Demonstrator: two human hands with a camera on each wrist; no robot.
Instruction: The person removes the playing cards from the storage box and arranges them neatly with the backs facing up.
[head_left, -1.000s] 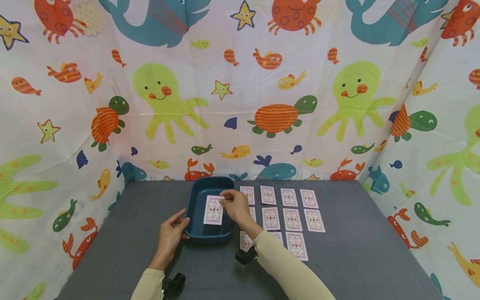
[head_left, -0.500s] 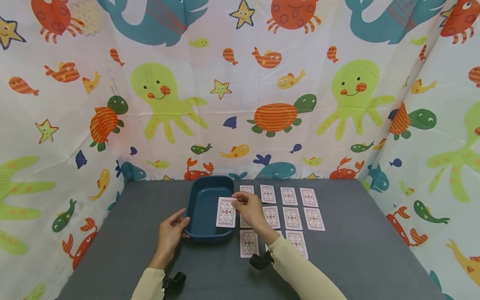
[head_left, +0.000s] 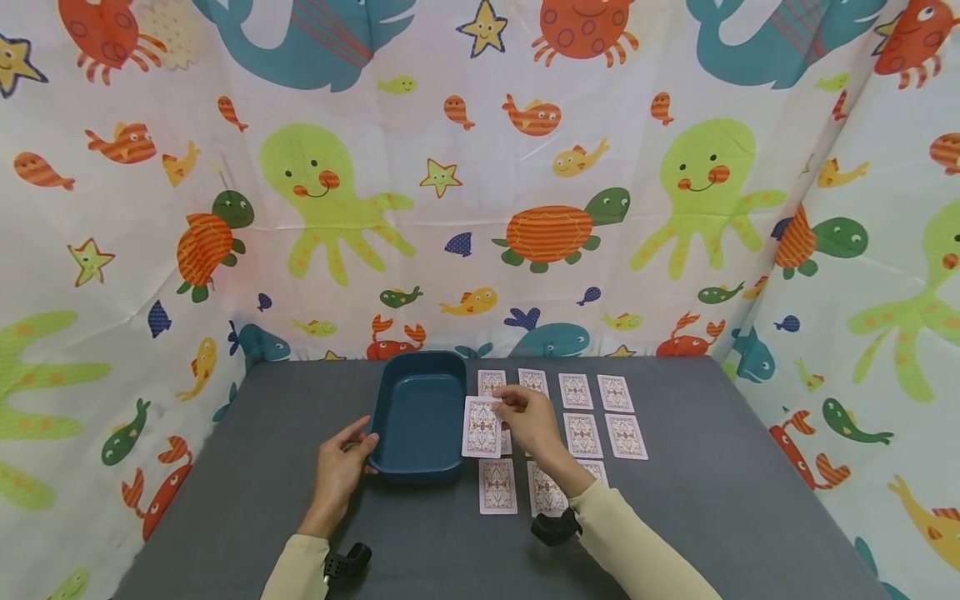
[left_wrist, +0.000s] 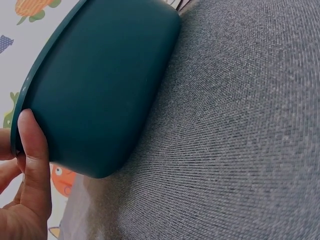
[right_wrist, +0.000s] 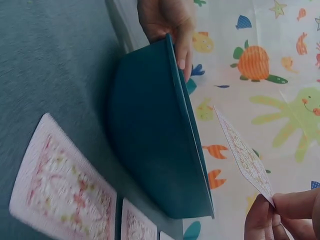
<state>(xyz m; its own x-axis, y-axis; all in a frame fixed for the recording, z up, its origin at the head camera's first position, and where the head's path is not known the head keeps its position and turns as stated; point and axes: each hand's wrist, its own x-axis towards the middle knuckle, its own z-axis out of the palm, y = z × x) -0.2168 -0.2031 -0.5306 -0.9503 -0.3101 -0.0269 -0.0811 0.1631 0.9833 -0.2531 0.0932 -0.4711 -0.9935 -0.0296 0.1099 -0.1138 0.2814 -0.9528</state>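
A playing card (head_left: 480,428), patterned back showing in the head view, is pinched by its upper right corner between the thumb and fingers of my right hand (head_left: 531,422). In the right wrist view the card (right_wrist: 246,156) appears tilted, raised above the table beside the tub. My left hand (head_left: 339,477) grips the left rim of a dark blue plastic tub (head_left: 418,425). Seen from the left wrist, the thumb lies against the outer wall of the tub (left_wrist: 100,85) and the fingers are behind the rim.
Playing cards lie in rows right of the tub, backs up, including a front-left card (head_left: 497,487) and a back-right card (head_left: 616,393). My right hand and forearm partly cover some. A sea-animal curtain (head_left: 465,192) hangs behind the grey table (head_left: 675,517).
My right hand has carried the pinched card rightward, from over the tub to past its right rim, above the laid cards. My left hand has stayed on the tub.
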